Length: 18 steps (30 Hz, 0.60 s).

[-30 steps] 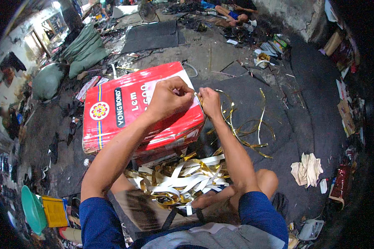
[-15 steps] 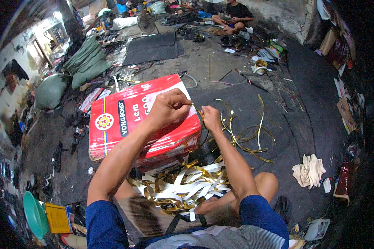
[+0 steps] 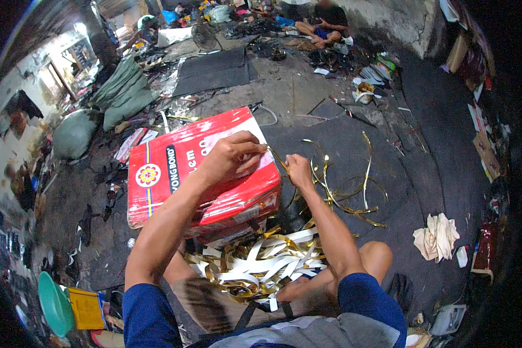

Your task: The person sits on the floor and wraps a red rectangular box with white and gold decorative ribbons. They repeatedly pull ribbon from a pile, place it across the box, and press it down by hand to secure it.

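Observation:
A red box point(image 3: 226, 214) with a white panel and a flower emblem stands in front of me. Over its right part, my left hand point(image 3: 235, 155) pinches one end of a thin gold strip point(image 3: 277, 159). Just past the box's right edge, the fingers of my right hand point(image 3: 299, 172) are closed on the same strip, which spans the short gap between both hands. In my lap lies a heap of white and gold strips point(image 3: 261, 261), partly covered by my right forearm.
Loose curled gold strips point(image 3: 365, 174) lie on the dark floor mat to the right, with a crumpled cream cloth point(image 3: 435, 236) beyond. A green basin point(image 3: 55, 304) sits at lower left, near green sacks point(image 3: 75, 136). Another person point(image 3: 325, 29) sits at the back.
My right hand has shifted slightly right and down, away from the left, so more of the gold strip shows between them. The whole view has moved a little.

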Each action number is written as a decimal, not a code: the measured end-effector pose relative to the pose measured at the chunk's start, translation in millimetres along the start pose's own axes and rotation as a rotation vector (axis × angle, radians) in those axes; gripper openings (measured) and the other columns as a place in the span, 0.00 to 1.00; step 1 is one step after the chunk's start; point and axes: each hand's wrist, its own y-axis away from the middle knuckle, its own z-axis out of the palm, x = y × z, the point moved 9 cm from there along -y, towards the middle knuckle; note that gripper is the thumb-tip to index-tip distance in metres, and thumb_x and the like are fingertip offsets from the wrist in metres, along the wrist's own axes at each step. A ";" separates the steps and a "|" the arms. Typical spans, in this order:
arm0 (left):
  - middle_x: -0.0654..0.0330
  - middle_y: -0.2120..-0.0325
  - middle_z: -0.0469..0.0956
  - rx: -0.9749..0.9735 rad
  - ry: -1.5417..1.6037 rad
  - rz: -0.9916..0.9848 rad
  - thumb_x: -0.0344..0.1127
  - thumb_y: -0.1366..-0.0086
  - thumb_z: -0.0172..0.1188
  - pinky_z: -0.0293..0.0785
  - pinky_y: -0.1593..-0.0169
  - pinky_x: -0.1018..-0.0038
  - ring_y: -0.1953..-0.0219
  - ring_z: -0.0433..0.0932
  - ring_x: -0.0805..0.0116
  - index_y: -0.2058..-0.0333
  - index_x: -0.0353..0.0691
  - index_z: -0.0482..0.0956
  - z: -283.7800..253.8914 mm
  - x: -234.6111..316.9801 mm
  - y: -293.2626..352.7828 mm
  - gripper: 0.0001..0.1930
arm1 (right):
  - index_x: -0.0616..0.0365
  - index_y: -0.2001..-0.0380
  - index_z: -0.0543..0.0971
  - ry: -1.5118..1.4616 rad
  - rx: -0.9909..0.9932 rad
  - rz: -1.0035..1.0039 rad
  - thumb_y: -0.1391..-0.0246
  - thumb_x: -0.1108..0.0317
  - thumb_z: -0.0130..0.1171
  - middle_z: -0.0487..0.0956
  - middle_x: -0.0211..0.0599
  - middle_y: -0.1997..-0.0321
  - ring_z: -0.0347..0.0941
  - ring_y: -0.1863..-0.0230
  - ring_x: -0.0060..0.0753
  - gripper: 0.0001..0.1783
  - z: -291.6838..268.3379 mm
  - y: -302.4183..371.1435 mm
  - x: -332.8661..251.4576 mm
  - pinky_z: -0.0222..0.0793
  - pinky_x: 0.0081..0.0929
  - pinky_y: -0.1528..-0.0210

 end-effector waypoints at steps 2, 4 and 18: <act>0.57 0.65 0.82 -0.026 -0.032 0.023 0.21 0.38 0.66 0.77 0.66 0.72 0.67 0.82 0.67 0.57 0.37 0.88 0.4 7.9 -3.7 0.11 | 0.66 0.71 0.81 0.035 0.004 0.009 0.32 0.58 0.56 0.83 0.49 0.73 0.80 0.70 0.43 0.21 -3.8 -4.5 12.4 0.72 0.41 0.64; 0.55 0.64 0.82 -0.008 -0.074 0.066 0.22 0.41 0.68 0.79 0.64 0.68 0.65 0.83 0.61 0.56 0.39 0.87 -8.0 17.0 1.6 0.13 | 0.66 0.71 0.81 0.023 -0.050 0.032 0.32 0.58 0.56 0.82 0.48 0.74 0.79 0.71 0.42 0.21 1.0 -0.7 2.7 0.71 0.42 0.64; 0.54 0.64 0.82 -0.016 -0.084 0.110 0.23 0.42 0.68 0.80 0.61 0.65 0.64 0.83 0.56 0.56 0.36 0.86 5.3 7.8 -1.7 0.13 | 0.63 0.72 0.81 0.051 0.007 -0.074 0.32 0.57 0.55 0.80 0.42 0.76 0.75 0.72 0.38 0.21 -2.1 -11.0 38.5 0.70 0.39 0.64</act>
